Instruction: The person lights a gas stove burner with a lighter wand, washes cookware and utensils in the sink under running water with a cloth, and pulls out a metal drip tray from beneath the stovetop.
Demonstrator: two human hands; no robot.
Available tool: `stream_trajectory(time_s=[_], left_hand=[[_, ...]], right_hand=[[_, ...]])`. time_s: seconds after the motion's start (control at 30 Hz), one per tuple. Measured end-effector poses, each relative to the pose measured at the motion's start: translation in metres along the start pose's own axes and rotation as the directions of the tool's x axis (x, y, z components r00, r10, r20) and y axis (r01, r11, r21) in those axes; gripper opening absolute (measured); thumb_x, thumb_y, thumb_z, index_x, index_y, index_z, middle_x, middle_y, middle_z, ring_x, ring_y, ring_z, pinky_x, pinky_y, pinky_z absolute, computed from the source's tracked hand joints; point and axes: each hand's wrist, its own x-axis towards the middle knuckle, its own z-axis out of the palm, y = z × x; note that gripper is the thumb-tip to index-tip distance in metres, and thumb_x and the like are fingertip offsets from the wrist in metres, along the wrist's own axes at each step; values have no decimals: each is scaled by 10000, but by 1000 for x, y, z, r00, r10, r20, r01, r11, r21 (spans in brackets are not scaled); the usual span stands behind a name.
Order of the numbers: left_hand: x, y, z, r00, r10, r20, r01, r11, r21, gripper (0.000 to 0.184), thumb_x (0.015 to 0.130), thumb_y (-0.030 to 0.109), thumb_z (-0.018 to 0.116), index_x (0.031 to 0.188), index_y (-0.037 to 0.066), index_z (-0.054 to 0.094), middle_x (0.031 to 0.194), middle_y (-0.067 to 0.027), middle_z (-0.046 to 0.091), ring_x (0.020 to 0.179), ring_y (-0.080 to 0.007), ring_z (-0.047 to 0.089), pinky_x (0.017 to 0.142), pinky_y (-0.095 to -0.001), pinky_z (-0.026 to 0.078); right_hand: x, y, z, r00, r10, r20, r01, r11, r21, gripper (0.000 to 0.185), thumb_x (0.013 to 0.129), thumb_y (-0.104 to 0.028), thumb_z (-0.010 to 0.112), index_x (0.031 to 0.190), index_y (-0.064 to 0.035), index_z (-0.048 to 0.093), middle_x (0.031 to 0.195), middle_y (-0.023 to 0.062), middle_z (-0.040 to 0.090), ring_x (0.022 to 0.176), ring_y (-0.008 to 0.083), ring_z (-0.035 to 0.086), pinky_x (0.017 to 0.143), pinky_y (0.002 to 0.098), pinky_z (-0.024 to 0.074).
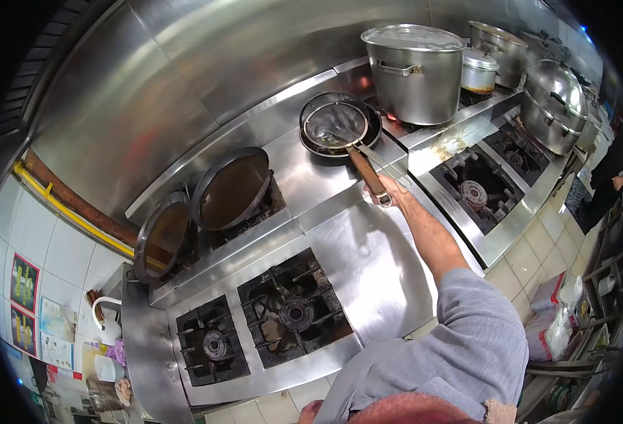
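Observation:
My right hand (pixel 392 192) reaches forward over the steel counter, closed around the end of a strainer's wooden handle. The strainer (pixel 335 125) has a round mesh bowl and a thin wire loop beside the handle. Its mesh lies over a dark round pan (pixel 374 130) on the raised back ledge; whether they touch I cannot tell. Only a small part of my left hand (pixel 311 411) shows at the bottom edge, with its fingers hidden.
Two large dark woks (pixel 232 189) (pixel 163 237) stand at the back left. Gas burners (pixel 296 313) (pixel 473 193) flank the steel counter (pixel 368 261). A big stockpot (pixel 414 78) sits above a glowing burner, near several other pots. Another person (pixel 612 169) is at the far right.

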Motion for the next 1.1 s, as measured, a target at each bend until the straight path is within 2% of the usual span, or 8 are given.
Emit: stream_trajectory(time_s=[0.23, 0.5, 0.57, 0.67, 0.77, 0.8, 0.87, 1.1], left_hand=[[-113, 226, 16, 919, 388, 78, -392, 918, 58, 169, 811, 184, 567, 889, 45, 625, 731, -47, 554, 659, -151, 490, 626, -250, 391], [-187, 395, 25, 130, 986, 103, -990, 124, 65, 222, 668, 23, 589, 887, 0, 618, 765, -88, 511, 671, -137, 486, 576, -224, 386], [-199, 424, 34, -277, 958, 68, -957, -281, 66, 163, 703, 19, 548, 861, 15, 587, 730, -96, 501, 641, -185, 483, 547, -262, 409], [-244, 461, 37, -501, 828, 251, -852, -423, -308, 440, 815, 522, 431, 1041, 170, 570, 800, -13, 351, 720, -168, 338, 688, -339, 303], [-293, 478, 53, -673, 702, 233, -695, -491, -526, 510, 792, 589, 421, 1124, 221, 542, 862, 5, 358, 740, -150, 320, 749, -349, 262], [-305, 502, 33, -766, 413, 492, -639, -414, -648, 576, 813, 568, 400, 1287, 242, 372, 1252, -30, 351, 1160, -240, 331, 927, -451, 253], [-326, 495, 31, -790, 455, 411, -594, -402, -697, 464, 780, 457, 535, 1221, 357, 437, 1145, 20, 414, 1061, -189, 378, 907, -450, 244], [-357, 460, 29, -847, 505, 166, -381, -359, -852, 267, 761, 367, 589, 1008, 275, 547, 1007, 191, 433, 921, -81, 380, 883, -426, 180]], right_hand=[[-19, -8, -7, 994, -32, 100, 40, 997, -73, 133, 843, -178, 449, 808, -73, 522, 630, 30, 553, 380, 78, 476, 280, 197, 365], [-41, 8, -18, 998, -20, -54, 16, 998, -62, 316, 912, -323, 306, 1049, -93, 473, 846, 115, 609, 652, 214, 599, 541, 332, 499], [-89, 21, -3, 988, -153, -10, 153, 988, -17, 292, 886, -318, 411, 1038, -75, 470, 895, 106, 584, 690, 210, 583, 563, 324, 474], [-164, 65, -3, 936, -256, -241, 280, 957, 73, 328, 824, -342, 546, 1032, -105, 455, 846, 73, 555, 673, 184, 554, 580, 316, 428], [-273, 109, -1, 830, -258, -495, 311, 950, 27, 298, 829, -333, 544, 1006, -103, 480, 839, 55, 558, 660, 164, 558, 569, 300, 432], [-309, 127, -2, 777, -244, -581, 302, 953, 3, 288, 829, -330, 544, 994, -100, 491, 826, 45, 560, 654, 155, 558, 556, 290, 432], [-379, 166, -7, 685, -237, -689, 303, 953, -26, 281, 828, -336, 543, 967, -94, 508, 792, 32, 561, 632, 136, 558, 524, 264, 430], [-546, 271, 38, 274, -102, -956, 309, 951, -13, 250, 838, -299, 524, 946, -75, 502, 742, 29, 540, 603, 126, 543, 505, 253, 430]])
